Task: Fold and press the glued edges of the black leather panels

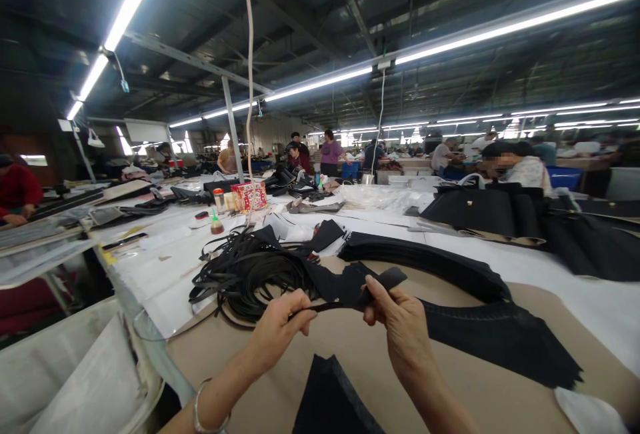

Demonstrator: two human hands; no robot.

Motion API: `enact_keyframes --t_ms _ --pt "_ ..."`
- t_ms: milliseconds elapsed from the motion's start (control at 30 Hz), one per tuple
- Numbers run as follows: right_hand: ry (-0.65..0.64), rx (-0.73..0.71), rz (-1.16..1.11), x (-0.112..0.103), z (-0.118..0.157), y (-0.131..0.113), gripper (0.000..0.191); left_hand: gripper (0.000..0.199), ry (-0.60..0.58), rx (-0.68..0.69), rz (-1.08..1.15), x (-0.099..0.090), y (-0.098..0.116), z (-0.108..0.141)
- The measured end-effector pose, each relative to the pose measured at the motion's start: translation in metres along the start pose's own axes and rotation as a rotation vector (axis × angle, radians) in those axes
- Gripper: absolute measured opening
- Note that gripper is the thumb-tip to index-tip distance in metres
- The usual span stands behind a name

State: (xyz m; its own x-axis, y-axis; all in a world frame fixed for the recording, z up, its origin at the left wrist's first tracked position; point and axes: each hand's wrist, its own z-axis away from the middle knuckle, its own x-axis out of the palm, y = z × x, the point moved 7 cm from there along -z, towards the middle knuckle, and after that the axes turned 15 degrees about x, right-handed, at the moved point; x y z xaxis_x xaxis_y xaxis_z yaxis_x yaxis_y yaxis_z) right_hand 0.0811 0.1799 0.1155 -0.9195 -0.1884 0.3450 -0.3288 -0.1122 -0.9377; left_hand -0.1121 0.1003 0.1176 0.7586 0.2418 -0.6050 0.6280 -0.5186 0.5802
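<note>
My left hand [283,327], with a bangle at its wrist, pinches a thin black strip [333,305] between thumb and fingers. The strip runs across to my right hand [403,321], whose thumb and fingers are closed on it together with a flat black piece [393,279]. Just beyond my hands lies a tangled heap of narrow black strips [250,274]. Beside my right hand are a curved stack of black pieces [425,257] and a wider stack of black panels [505,337]. Another black panel [330,404] lies close to me, partly cut off by the frame.
A beige sheet [230,367] covers the near table. Farther back stand a small bottle [217,225] and a red patterned box [250,196]. Black bags [475,211] lie at the right. A pale bin [145,381] stands at the left. Several people work in the background.
</note>
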Motion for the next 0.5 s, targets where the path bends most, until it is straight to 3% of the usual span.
enact_keyframes --t_ms 133,267,433,500 --pt "0.017 0.016 -0.026 0.000 0.006 -0.002 0.050 0.037 -0.001 -0.054 0.012 0.000 0.002 -0.006" --pt "0.107 0.000 -0.091 -0.025 0.011 -0.020 0.046 0.035 0.132 -0.188 -0.098 -0.027 -0.041 -0.010" --pt "0.239 -0.132 -0.284 -0.089 0.027 -0.103 0.024 0.023 0.248 -0.370 -0.359 -0.071 -0.102 -0.002" --pt "0.322 -0.284 -0.147 -0.116 0.042 -0.149 0.020 0.016 0.244 -0.405 -0.416 -0.074 -0.113 0.002"
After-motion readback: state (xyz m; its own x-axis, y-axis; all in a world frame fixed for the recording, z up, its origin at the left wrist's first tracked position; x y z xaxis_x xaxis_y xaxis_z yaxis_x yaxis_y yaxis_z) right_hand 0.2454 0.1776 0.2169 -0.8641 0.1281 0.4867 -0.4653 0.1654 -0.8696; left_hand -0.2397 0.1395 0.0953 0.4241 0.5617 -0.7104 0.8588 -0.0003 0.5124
